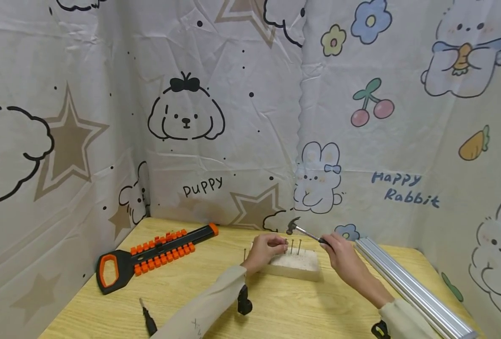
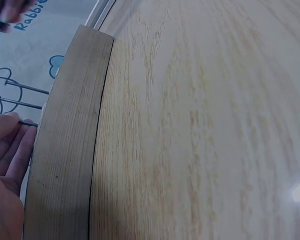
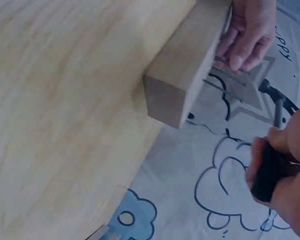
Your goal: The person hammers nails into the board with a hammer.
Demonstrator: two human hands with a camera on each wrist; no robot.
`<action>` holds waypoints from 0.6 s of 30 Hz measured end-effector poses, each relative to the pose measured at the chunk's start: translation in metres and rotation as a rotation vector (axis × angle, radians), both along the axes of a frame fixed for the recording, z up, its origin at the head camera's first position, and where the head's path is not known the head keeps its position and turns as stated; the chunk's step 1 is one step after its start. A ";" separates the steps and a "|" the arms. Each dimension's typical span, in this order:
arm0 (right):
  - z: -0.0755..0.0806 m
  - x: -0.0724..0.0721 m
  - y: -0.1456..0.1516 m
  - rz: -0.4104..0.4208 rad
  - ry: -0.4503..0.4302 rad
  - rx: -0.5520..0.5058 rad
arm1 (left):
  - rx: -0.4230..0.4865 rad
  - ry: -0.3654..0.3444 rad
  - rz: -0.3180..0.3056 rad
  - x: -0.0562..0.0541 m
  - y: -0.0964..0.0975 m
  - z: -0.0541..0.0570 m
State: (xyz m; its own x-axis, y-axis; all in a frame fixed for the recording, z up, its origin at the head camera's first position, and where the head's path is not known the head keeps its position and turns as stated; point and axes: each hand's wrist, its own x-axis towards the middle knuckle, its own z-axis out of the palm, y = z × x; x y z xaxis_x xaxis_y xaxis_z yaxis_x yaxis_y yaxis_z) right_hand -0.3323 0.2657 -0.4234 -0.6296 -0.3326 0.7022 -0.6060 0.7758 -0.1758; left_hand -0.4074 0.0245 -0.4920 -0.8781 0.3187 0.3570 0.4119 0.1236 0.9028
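A pale wooden block [image 1: 292,271] lies on the table with several nails standing up from its top, among them a nail [image 2: 28,90] and another nail [image 2: 21,103] side by side. My left hand [image 1: 264,252] is at the block's top and pinches a nail [image 2: 29,123] between thumb and fingers. In my right hand [image 1: 344,258] is a claw hammer [image 1: 309,234], gripped by its black handle [image 3: 266,175]. The hammer's head [image 1: 292,226] is raised above the nails, apart from them. Another nail [image 1: 245,254] stands left of my left hand.
On the left of the wooden table [image 1: 191,292] lies a black rack with orange clips [image 1: 157,254]. A black-handled screwdriver [image 1: 149,321] is at the front left. Silver metal rails [image 1: 411,285] run along the right side. Printed fabric [image 1: 250,117] encloses the back and sides.
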 end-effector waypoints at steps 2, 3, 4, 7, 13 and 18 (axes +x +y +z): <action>0.001 -0.002 0.000 -0.015 0.075 -0.086 | -0.002 -0.002 0.001 0.000 0.000 0.000; 0.002 -0.002 -0.001 -0.019 0.119 -0.136 | -0.004 -0.006 0.002 0.000 -0.001 0.000; 0.002 -0.003 -0.001 -0.016 0.152 -0.180 | -0.007 -0.010 0.002 0.000 -0.001 0.000; 0.000 -0.004 -0.003 0.010 0.137 -0.178 | -0.001 -0.006 0.004 0.000 -0.001 0.000; -0.007 -0.001 -0.005 0.018 0.005 -0.020 | -0.009 0.007 0.011 0.000 -0.002 -0.003; -0.002 -0.003 -0.006 -0.021 0.104 -0.194 | -0.007 0.022 0.004 0.001 -0.002 -0.003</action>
State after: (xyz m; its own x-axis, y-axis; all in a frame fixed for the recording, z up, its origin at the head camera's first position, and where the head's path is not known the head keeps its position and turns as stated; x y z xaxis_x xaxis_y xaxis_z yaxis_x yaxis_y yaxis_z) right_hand -0.3356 0.2600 -0.4258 -0.5560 -0.1722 0.8131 -0.6124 0.7463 -0.2607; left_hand -0.4066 0.0222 -0.4947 -0.8713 0.3178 0.3740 0.4311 0.1312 0.8927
